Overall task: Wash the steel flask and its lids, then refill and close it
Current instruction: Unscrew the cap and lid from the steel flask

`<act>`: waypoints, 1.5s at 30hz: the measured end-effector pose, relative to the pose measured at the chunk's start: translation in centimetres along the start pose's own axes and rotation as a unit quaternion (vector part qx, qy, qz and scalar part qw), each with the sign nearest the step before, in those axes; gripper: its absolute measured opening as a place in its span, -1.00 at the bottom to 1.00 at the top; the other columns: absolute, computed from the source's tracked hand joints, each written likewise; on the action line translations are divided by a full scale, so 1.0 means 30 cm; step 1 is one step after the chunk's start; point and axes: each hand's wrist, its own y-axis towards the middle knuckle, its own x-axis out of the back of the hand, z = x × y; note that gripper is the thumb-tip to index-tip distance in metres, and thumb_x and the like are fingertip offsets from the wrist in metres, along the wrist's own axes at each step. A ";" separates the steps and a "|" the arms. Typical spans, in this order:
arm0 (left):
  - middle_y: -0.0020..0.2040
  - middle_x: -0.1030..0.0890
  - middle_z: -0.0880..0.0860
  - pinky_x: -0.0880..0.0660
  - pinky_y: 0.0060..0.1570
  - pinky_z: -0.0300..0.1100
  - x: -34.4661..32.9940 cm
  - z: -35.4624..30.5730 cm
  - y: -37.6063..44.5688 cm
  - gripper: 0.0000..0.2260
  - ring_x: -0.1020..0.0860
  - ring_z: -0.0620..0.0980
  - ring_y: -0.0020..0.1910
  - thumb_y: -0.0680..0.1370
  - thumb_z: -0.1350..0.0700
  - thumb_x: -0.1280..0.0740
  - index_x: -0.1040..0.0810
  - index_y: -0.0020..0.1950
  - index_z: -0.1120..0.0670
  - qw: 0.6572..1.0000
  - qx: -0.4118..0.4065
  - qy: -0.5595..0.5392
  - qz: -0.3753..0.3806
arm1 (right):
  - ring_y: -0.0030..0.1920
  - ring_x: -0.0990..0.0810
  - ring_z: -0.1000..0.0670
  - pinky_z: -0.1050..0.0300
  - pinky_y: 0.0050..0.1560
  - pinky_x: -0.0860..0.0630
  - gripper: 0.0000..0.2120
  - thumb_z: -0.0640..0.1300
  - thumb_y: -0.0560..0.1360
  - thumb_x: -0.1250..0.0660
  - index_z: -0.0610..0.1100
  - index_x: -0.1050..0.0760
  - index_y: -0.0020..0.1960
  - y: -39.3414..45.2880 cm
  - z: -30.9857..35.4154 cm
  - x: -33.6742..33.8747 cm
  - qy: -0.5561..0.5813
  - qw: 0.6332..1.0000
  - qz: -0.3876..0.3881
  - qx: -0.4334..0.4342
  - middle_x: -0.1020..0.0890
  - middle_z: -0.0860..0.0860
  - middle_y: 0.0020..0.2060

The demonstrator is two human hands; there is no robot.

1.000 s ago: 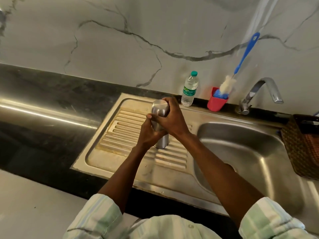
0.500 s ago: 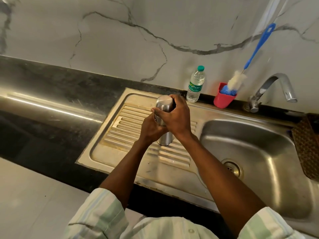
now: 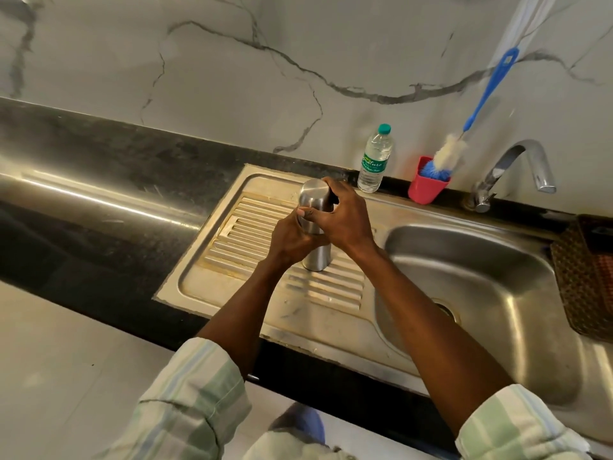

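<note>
Head view, left to right. Black counter (image 3: 99,180) along the wall. Ribbed steel drainboard (image 3: 232,234) next. Steel flask (image 3: 313,227) standing upright on the ribs, cap (image 3: 311,197) on top. Left hand (image 3: 292,237) wrapped around the flask body. Right hand (image 3: 345,217) curled around the cap, thumb across the front. Behind, a water bottle (image 3: 374,161) by the wall. Then a red cup (image 3: 428,185) holding a blue brush (image 3: 477,107). Then the tap (image 3: 517,171) above the sink bowl (image 3: 481,270). Brown basket (image 3: 583,277) at the far right.
</note>
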 end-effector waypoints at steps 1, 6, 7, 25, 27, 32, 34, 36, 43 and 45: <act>-0.03 -0.69 0.00 -0.61 -0.07 0.01 -0.003 0.001 0.002 -0.41 -0.66 0.00 -0.07 0.26 -0.28 -0.48 -0.57 0.15 0.04 1.000 0.005 0.000 0.000 | 0.23 -0.53 -0.08 0.05 0.21 -0.52 -0.29 0.06 0.36 -0.56 -0.18 -0.42 0.40 0.002 0.000 0.004 -0.001 1.000 0.009 -0.006 -0.55 -0.12 0.28; -0.06 -0.65 -0.05 -0.54 -0.16 -0.23 -0.022 0.018 0.017 -0.58 -0.64 -0.07 -0.09 0.34 -0.10 -0.57 -0.53 0.07 0.03 0.999 -0.021 -0.026 -0.018 | 0.20 -0.52 -0.10 0.32 -0.01 -0.40 -0.34 -0.04 0.38 -0.55 -0.16 -0.33 0.36 0.018 0.023 -0.034 0.028 0.998 0.014 -0.059 -0.51 -0.11 0.24; -0.02 -0.67 -0.03 -0.58 -0.12 -0.20 -0.024 0.022 0.017 -0.51 -0.65 -0.08 -0.06 0.35 -0.16 -0.53 -0.56 0.13 0.09 0.999 -0.032 -0.037 -0.016 | 0.20 -0.52 -0.09 0.29 -0.01 -0.40 -0.31 -0.01 0.37 -0.56 -0.15 -0.32 0.36 0.021 0.031 -0.047 0.038 0.997 0.010 -0.071 -0.51 -0.11 0.24; -0.15 -0.60 -0.13 -0.51 -0.21 -0.25 -0.015 0.095 0.067 -0.39 -0.61 -0.10 -0.20 0.17 -0.22 -0.46 -0.62 0.09 0.11 0.994 -0.084 -0.071 0.007 | -0.09 -0.59 0.01 0.17 -0.09 -0.55 -0.46 -0.06 0.24 -0.62 -0.03 -0.48 0.14 0.042 0.023 -0.076 0.056 0.995 -0.022 -0.075 -0.62 0.05 -0.07; -0.14 -0.62 -0.13 -0.52 -0.19 -0.23 -0.013 0.091 0.070 -0.40 -0.61 -0.12 -0.19 0.18 -0.21 -0.47 -0.63 0.10 0.11 0.993 -0.089 -0.078 0.011 | -0.10 -0.60 0.00 0.04 -0.05 -0.58 -0.47 -0.05 0.21 -0.61 -0.03 -0.49 0.11 0.047 0.029 -0.067 0.062 0.995 -0.013 -0.077 -0.63 0.05 -0.09; -0.03 -0.69 -0.03 -0.61 -0.04 -0.02 0.011 0.122 0.075 -0.38 -0.66 -0.03 -0.06 0.22 -0.20 -0.51 -0.60 0.19 0.08 0.989 -0.097 -0.080 0.075 | 0.05 -0.62 -0.15 -0.24 0.11 -0.56 -0.48 -0.20 0.21 -0.61 -0.13 -0.51 0.12 0.077 0.026 0.008 0.145 0.972 0.171 -0.068 -0.65 -0.11 0.00; -0.04 -0.69 -0.02 -0.61 -0.05 0.02 0.017 0.119 0.075 -0.38 -0.66 -0.02 -0.07 0.22 -0.21 -0.50 -0.60 0.17 0.10 0.988 -0.097 -0.084 0.080 | 0.11 -0.59 -0.19 -0.24 0.15 -0.56 -0.46 -0.26 0.24 -0.59 -0.18 -0.49 0.16 0.084 0.026 0.028 0.164 0.961 0.208 -0.078 -0.62 -0.16 0.06; -0.06 -0.68 -0.03 -0.60 -0.07 0.02 0.018 0.108 0.070 -0.40 -0.65 -0.03 -0.09 0.23 -0.20 -0.50 -0.60 0.16 0.09 0.988 -0.099 -0.091 0.078 | 0.15 -0.57 -0.18 -0.11 0.12 -0.60 -0.39 -0.23 0.23 -0.58 -0.16 -0.43 0.23 0.079 0.027 0.035 0.172 0.958 0.204 -0.104 -0.57 -0.16 0.12; -0.02 -0.68 -0.04 -0.60 -0.07 0.02 0.013 0.114 0.050 -0.41 -0.66 -0.07 -0.06 0.25 -0.17 -0.48 -0.59 0.20 0.08 0.987 -0.101 -0.104 0.075 | 0.15 -0.52 0.06 0.22 0.10 -0.57 -0.24 -0.26 0.24 -0.64 -0.12 -0.29 0.29 -0.031 0.041 -0.044 0.180 0.976 -0.008 -0.123 -0.47 -0.03 0.16; -0.04 -0.68 -0.05 -0.61 -0.07 0.04 0.012 0.113 0.049 -0.42 -0.66 -0.05 -0.07 0.24 -0.17 -0.50 -0.57 0.18 0.03 0.987 -0.093 -0.106 0.077 | 0.17 -0.56 0.01 0.12 0.17 -0.56 -0.28 -0.29 0.23 -0.64 -0.13 -0.34 0.26 -0.053 0.027 -0.046 0.222 0.966 -0.038 -0.125 -0.53 -0.07 0.17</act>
